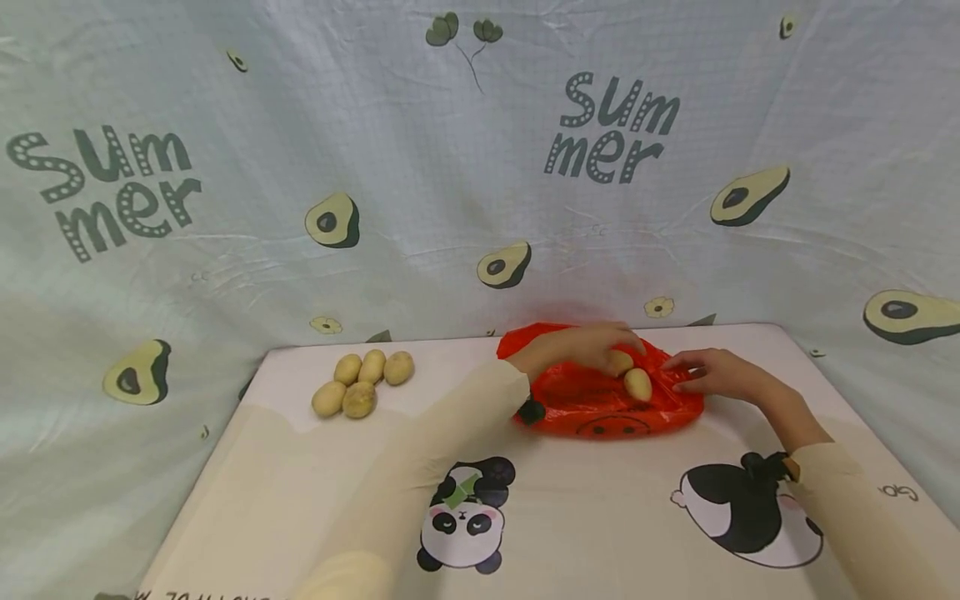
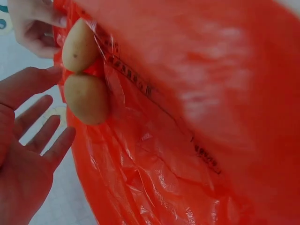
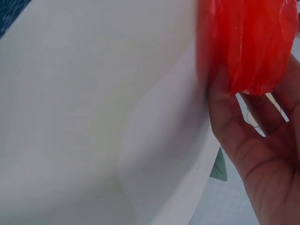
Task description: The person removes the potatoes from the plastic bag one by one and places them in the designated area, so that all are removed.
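A red plastic bag (image 1: pixel 585 396) lies spread on the table, with a dark smiling-face print on its near side. Two potatoes (image 1: pixel 638 385) rest at its right part, side by side in the left wrist view. My left hand (image 1: pixel 603 343) reaches across the bag beside them. Its fingers (image 2: pixel 44 133) are extended and loosely spread, holding nothing, with the thumb near the gap between the potatoes. At the bag's right end, my right hand (image 1: pixel 716 375) holds the red plastic edge between thumb and fingers, as the right wrist view shows (image 3: pixel 262 168).
Several more potatoes (image 1: pixel 360 398) sit in a loose cluster on the table's far left. The white table (image 1: pixel 585 517) bears panda and cartoon prints. A pale curtain (image 1: pixel 420 167) with avocado prints hangs right behind the table's far edge.
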Demonstrator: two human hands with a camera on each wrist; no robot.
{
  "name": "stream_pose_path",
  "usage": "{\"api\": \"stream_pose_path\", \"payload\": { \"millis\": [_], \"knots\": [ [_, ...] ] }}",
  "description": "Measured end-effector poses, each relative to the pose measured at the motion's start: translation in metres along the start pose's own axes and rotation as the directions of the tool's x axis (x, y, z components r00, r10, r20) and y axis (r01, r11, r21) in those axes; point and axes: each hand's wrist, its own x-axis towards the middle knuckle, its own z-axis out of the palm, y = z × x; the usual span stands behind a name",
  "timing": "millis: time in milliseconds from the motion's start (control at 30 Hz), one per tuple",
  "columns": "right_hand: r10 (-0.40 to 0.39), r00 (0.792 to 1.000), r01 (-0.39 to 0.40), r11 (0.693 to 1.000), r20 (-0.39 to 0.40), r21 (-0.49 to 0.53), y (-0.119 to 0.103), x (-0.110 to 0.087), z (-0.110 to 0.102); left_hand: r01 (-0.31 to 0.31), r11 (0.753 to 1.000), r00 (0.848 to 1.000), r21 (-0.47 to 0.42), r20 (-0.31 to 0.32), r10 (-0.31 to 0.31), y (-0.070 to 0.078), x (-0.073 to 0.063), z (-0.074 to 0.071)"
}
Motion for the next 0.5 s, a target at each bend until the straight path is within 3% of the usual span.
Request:
{"api": "stream_pose_path", "payload": {
  "millis": [267, 500],
  "knots": [
    [-0.017, 1.0, 0.017, 0.999, -0.021, -0.038, 0.001, -0.001, 0.001, 0.115, 0.992, 0.992, -0.054, 0.049, -0.113, -0.013, 0.017, -0.002],
    [-0.027, 0.999, 0.025, 0.998, -0.039, -0.066, 0.0, -0.001, 0.002, 0.111, 0.983, 0.993, -0.145, 0.053, -0.104, -0.018, 0.021, 0.002]
  ]
}}
